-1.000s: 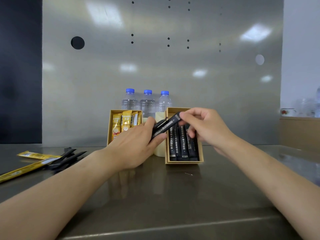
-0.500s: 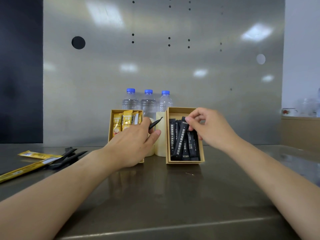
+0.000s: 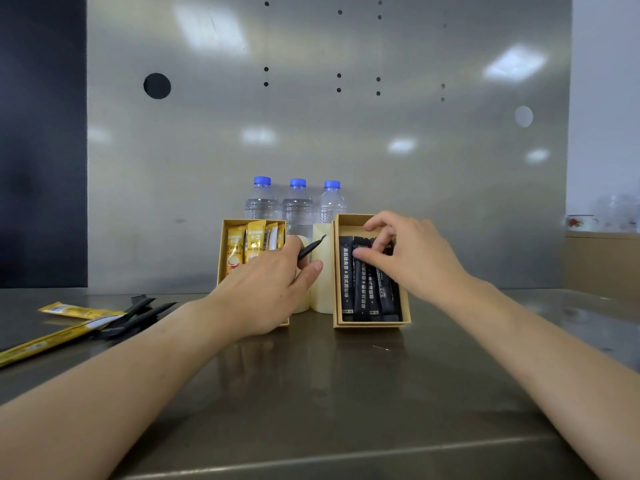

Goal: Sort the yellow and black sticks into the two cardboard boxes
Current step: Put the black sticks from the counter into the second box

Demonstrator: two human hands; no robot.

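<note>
Two cardboard boxes stand propped up at the back of the steel table. The left box (image 3: 221,258) holds yellow sticks (image 3: 254,242); the right box (image 3: 372,323) holds several black sticks (image 3: 360,292). My left hand (image 3: 266,289) is in front of the left box, closed on one black stick (image 3: 311,249) that pokes up to the right. My right hand (image 3: 412,252) reaches into the right box, fingertips pressing on the tops of the black sticks there. At the far left of the table lie loose yellow sticks (image 3: 69,310) and black sticks (image 3: 145,311).
Three water bottles (image 3: 297,206) with blue caps stand behind the boxes against the steel wall. Two cream cylinders (image 3: 320,289) stand between the boxes. A wooden counter (image 3: 602,261) with a cup is at the right.
My right hand took a black stick from my left hand, laid it in the right box, and now presses it flat among the others. The left hand stayed in place with one stick.
</note>
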